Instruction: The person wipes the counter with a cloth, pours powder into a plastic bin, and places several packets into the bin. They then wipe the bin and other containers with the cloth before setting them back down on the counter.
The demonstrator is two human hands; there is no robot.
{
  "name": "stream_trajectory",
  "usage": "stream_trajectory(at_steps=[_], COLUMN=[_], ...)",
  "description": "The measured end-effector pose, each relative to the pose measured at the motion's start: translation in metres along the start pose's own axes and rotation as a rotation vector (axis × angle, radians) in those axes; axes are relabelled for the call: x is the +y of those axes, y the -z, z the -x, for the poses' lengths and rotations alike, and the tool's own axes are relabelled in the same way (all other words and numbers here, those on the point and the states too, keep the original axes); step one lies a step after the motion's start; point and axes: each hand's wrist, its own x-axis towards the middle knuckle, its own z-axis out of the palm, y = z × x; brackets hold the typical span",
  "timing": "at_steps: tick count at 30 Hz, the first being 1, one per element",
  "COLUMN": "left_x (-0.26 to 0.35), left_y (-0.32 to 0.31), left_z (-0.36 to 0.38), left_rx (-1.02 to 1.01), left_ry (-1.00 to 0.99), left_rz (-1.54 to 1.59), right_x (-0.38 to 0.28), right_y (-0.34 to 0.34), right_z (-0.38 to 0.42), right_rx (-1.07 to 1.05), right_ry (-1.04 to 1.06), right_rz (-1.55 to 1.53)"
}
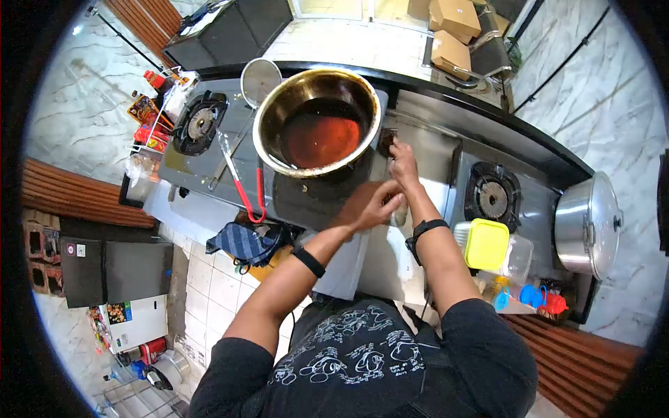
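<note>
My right hand [403, 166] is closed beside the pot, over the metal counter between the two stoves. At its fingertips is a small dark brown thing [387, 141], whose kind I cannot make out. My left hand [376, 207] is just below, close to the right wrist, with fingers bent and thumb apart. I see nothing held in it, though part of the palm is hidden. A pale object [400, 213] shows beside it, partly covered. The large gold-coloured pot [263, 143] sits on the left stove, with dark reddish-brown liquid [323, 139] inside.
Red-handled tongs [249, 198] and a round strainer [261, 83] lie left of the pot. A striped cloth [244, 242] hangs at the front edge. To the right are a gas burner [493, 197], a yellow-lidded container [486, 244] and a lidded aluminium pot [584, 226].
</note>
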Motion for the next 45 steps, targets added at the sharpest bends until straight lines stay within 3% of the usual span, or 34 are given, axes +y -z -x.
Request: stream_trajectory(at_steps=[1, 3, 4, 5, 6, 7, 9, 10, 12, 14, 16, 21, 24, 25, 26, 28, 32, 34, 35, 36, 37, 39, 40, 44, 45], left_x=[-0.006, -0.006, 0.0, -0.015, -0.02, -0.022, -0.004, 0.005, 0.018, 0.03, 0.03, 0.035, 0.04, 0.045, 0.044, 0.044, 0.043, 0.044, 0.042, 0.039, 0.033, 0.025, 0.021, 0.002, 0.003], left_y=[-0.006, 0.002, 0.007, -0.004, -0.008, -0.009, -0.002, 0.001, 0.008, 0.014, 0.016, 0.022, 0.019, 0.02, 0.018, 0.017, 0.015, 0.017, 0.017, 0.018, 0.018, 0.015, 0.014, 0.005, 0.005], left_z=[-0.001, 0.0, 0.0, -0.001, -0.003, -0.002, 0.005, 0.007, 0.011, 0.018, 0.021, 0.038, 0.048, 0.052, 0.057, 0.057, 0.059, 0.054, 0.052, 0.049, 0.045, 0.043, 0.039, 0.034, 0.036], left_rx=[0.063, 0.0, -0.05, 0.084, 0.077, 0.044, 0.017, 0.009, -0.017, -0.014, 0.02, 0.013, 0.035, 0.019, 0.014, 0.001, -0.024, -0.021, -0.017, -0.014, -0.01, -0.023, -0.035, -0.103, -0.121], left_ry=[-0.026, 0.011, 0.059, -0.108, -0.128, -0.131, -0.137, -0.152, -0.15, -0.164, -0.176, -0.165, -0.225, -0.183, -0.192, -0.19, -0.212, -0.224, -0.232, -0.239, -0.245, -0.214, -0.195, -0.092, -0.077], left_rz=[0.052, 0.037, 0.013, 0.07, 0.071, 0.11, 0.037, 0.038, 0.005, 0.005, -0.04, 0.038, -0.031, -0.014, -0.011, -0.072, -0.079, -0.113, -0.113, -0.113, -0.079, -0.059, -0.037, -0.066, -0.093], right_x=[0.001, -0.007, -0.011, -0.022, -0.033, -0.046, -0.071, -0.084, -0.112, -0.121, -0.126, -0.157, -0.153, -0.188, -0.204, -0.22, -0.196, -0.205, -0.192, -0.162, -0.16, -0.129, -0.134, -0.057, -0.052], right_y=[-0.006, -0.012, -0.009, -0.01, -0.012, -0.006, 0.012, 0.025, 0.046, 0.045, 0.052, 0.061, 0.035, 0.089, 0.107, 0.123, 0.11, 0.137, 0.129, 0.094, 0.121, 0.1, 0.11, 0.083, 0.083], right_z=[0.014, 0.041, 0.057, 0.073, 0.081, 0.088, 0.097, 0.102, 0.116, 0.137, 0.161, 0.215, 0.256, 0.252, 0.257, 0.266, 0.295, 0.279, 0.284, 0.29, 0.267, 0.232, 0.203, 0.121, 0.096], right_rx=[0.002, 0.004, 0.077, 0.028, -0.016, -0.002, 0.029, 0.045, 0.018, -0.038, -0.099, -0.182, -0.274, -0.326, -0.319, -0.476, -0.527, -0.71, -0.415, -0.045, -0.095, 0.346, 0.476, 0.558, 0.678], right_ry=[-0.036, -0.158, 0.038, -0.181, -0.392, -0.392, -0.79, -0.784, -0.526, -0.63, -0.095, -0.1, -0.25, -0.059, -0.064, -0.255, -0.302, -0.838, -0.932, -0.823, -0.99, -0.827, -0.905, -0.95, -0.887], right_rz=[-0.114, -0.353, -0.253, -0.474, -0.695, -0.685, -1.389, -1.384, -1.157, -1.283, -0.29, -0.291, -0.704, -0.257, -0.25, -0.541, -0.75, -0.657, -0.914, -0.912, -0.845, -0.968, -1.092, -1.063, -1.104])
